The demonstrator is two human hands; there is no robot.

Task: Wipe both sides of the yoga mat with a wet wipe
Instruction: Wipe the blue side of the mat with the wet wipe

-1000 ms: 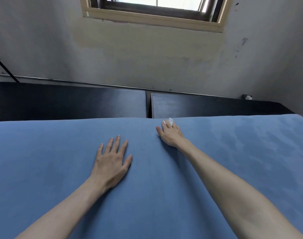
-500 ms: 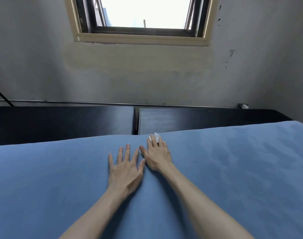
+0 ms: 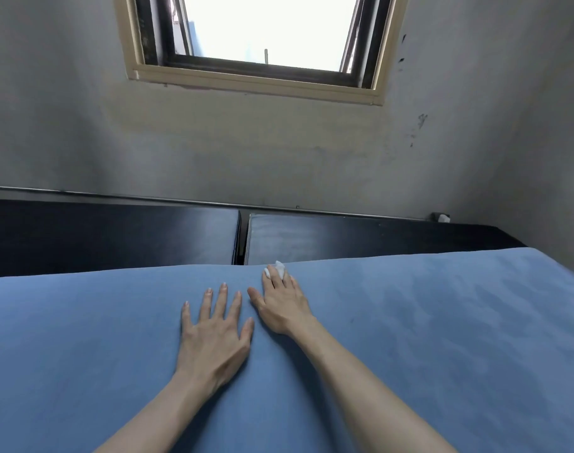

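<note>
The soft blue yoga mat (image 3: pixel 409 338) lies spread flat and fills the lower half of the view, its far edge running just in front of two black padded panels (image 3: pixel 115 237) set side by side. A small crumpled white wet wipe (image 3: pixel 276 271) sits on the mat right at that far edge, pinned under the fingertips of the right hand (image 3: pixel 284 305), whose fingers are stretched out straight and press down on it rather than curl round it. The left hand (image 3: pixel 213 331) lies just beside it, thumb nearly touching the right thumb, palm flat on the mat with fingers spread and nothing in its hold.

The step in hand looks to be wiping the upper face near the far edge. Darker, patchy areas to the right suggest dampness there, while the left part looks drier, so that side probably needs passes yet, and the underside is not shown. To do this well, keep the flat left palm bracing the mat so it does not creep or bunch, press evenly through the wipe, and run overlapping strokes right out to the edge.

Behind the panels a grey stained wall (image 3: pixel 279 152) rises to a cream-framed window (image 3: pixel 262 37).
</note>
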